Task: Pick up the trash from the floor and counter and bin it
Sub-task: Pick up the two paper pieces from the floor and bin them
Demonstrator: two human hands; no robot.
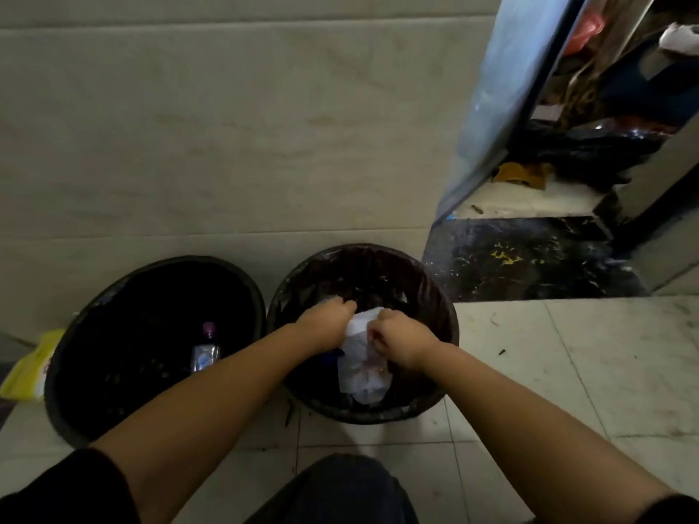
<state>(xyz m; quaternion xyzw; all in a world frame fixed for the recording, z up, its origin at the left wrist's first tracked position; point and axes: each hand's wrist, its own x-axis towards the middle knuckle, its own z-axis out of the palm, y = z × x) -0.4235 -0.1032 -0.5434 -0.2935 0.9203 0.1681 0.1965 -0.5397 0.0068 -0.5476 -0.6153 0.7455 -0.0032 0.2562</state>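
Note:
Two round black bins stand on the tiled floor against the wall. Both my hands are over the right bin (444,315), which has a dark liner. My left hand (327,321) and my right hand (397,340) are each closed on the top of a crumpled white plastic bag (361,366), which hangs down inside the bin. The left bin (75,327) holds a small clear bottle (206,349) with a purple cap.
A yellow packet (32,368) lies on the floor left of the left bin. At the right is a dark marble threshold (529,259) and an open doorway with clothes and clutter (590,149) behind it. My knee (340,489) is at the bottom centre.

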